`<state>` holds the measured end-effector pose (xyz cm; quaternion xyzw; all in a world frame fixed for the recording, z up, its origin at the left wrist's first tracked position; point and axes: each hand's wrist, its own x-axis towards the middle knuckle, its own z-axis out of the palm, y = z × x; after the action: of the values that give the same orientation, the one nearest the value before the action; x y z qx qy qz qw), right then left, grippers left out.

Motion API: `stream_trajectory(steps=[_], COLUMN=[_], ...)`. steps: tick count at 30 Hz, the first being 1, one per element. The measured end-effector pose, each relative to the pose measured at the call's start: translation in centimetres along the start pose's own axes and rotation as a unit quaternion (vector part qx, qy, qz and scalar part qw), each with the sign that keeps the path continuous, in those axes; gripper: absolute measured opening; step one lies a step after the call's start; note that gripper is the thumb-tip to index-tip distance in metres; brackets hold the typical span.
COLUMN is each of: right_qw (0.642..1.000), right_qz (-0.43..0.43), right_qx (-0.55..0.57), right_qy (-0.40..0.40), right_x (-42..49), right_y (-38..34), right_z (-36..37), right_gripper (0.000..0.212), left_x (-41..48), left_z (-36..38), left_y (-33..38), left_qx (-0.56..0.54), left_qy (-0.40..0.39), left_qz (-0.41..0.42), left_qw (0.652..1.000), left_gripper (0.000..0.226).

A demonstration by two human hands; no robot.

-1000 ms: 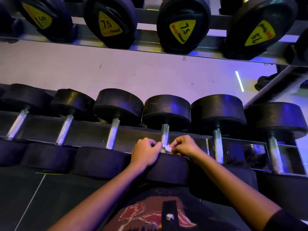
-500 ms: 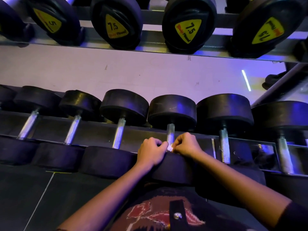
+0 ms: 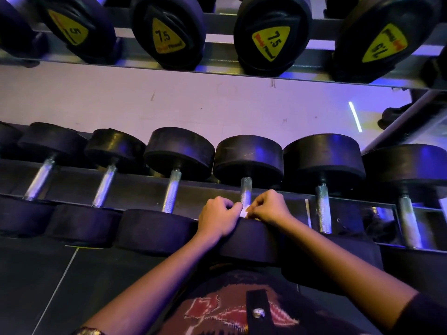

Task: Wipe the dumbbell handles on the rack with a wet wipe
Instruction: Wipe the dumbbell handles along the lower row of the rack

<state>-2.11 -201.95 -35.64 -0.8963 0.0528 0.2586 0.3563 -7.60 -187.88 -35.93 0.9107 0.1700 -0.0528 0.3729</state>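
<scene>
Lower tier: the lower tier [image 3: 135,189] of the rack holds a row of black round-headed dumbbells side by side. Each has one head at the back, one at the front, and a knurled metal bar spanning the gap between them.
Upper tier: the upper tier [image 3: 217,60] holds more black dumbbells seen end-on with yellow labels. One reads 5 [image 3: 77,27]. The next ones to its right read 7.5 [image 3: 169,32].
Dumbbell handle: the dumbbell handle [image 3: 246,189] being worked on is the fourth bar from the left in the lower row, and its far half is bare.
Wet wipe: the wet wipe [image 3: 244,212] is a small white wad against the near end of that bar, just above the front head, and is mostly hidden between the two hands.
Left hand: the left hand [image 3: 219,220] lies on the front head, its fingers [image 3: 232,206] curled together and pinching the wipe from the left.
Right hand: the right hand [image 3: 271,207] faces it across the bar, its fingers [image 3: 257,209] curled and clamped on the wipe from the right.
Neighbours: the bars on either side [image 3: 171,189] [image 3: 323,206] have no hand on them.
Behind: a pale wall [image 3: 169,105] shows between the tiers.
Below: a dark tiled floor [image 3: 36,274].
</scene>
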Motion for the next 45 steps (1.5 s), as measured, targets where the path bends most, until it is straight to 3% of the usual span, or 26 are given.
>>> stream_trajectory(steps=[2,4,7,11,17,20,25,28,34,37,40,45], right_qw=[0.998,0.988,0.979,0.987,0.998,0.984,0.975,0.983,0.995,0.987,0.984,0.991], right_qz=[0.016,0.021,0.01,-0.01,0.024,0.038,0.024,0.021,0.039,0.037,0.018,0.01], right_qx=[0.067,0.14,0.149,0.111,0.059,0.169,0.189,0.154,0.084,0.149,0.132,0.111], right_qy=[-0.01,0.056,0.142,0.115,-0.014,0.031,0.117,0.101,-0.033,0.036,0.115,0.077], right_x=[-0.1,1.1,3.1,2.7,0.1,1.5,3.4,2.5,0.5,2.1,4.2,2.5], right_y=[0.0,-0.3,-1.5,-1.3,1.1,0.9,-0.9,-0.5,1.5,0.7,-0.7,-0.1], right_z=[-0.3,-0.9,-1.6,-0.8,-0.3,-0.8,-1.0,-0.3,0.0,-0.8,-1.1,-0.3], right_gripper=[0.015,0.022,0.01,0.009,0.009,0.027,0.02,0.018,0.02,0.023,0.019,0.019], left_x=[0.0,0.0,0.0,0.0,0.1,0.0,-0.1,-0.2,0.0,0.0,0.0,0.0], left_z=[0.1,0.1,0.0,0.1,0.0,0.0,-0.1,-0.1,0.0,0.0,-0.1,-0.1], left_y=[-0.1,-0.1,-0.1,-0.2,0.0,0.1,0.1,0.1,0.0,0.0,0.1,0.0], left_qx=[-0.001,-0.005,-0.007,-0.012,-0.007,-0.002,-0.001,-0.005,0.003,0.008,0.008,0.0], left_qy=[-0.002,-0.003,-0.002,0.002,0.002,0.005,0.005,0.004,-0.001,-0.004,-0.006,-0.006], left_qz=[0.003,0.004,0.002,-0.002,-0.001,0.001,-0.003,-0.002,0.002,0.002,0.002,-0.002], left_qw=[1.0,1.0,1.0,1.0,1.0,1.0,1.0,1.0,1.0,1.0,1.0,1.0], left_gripper=[0.048,0.049,0.049,0.053,0.051,0.058,0.059,0.061,0.054,0.052,0.051,0.052])
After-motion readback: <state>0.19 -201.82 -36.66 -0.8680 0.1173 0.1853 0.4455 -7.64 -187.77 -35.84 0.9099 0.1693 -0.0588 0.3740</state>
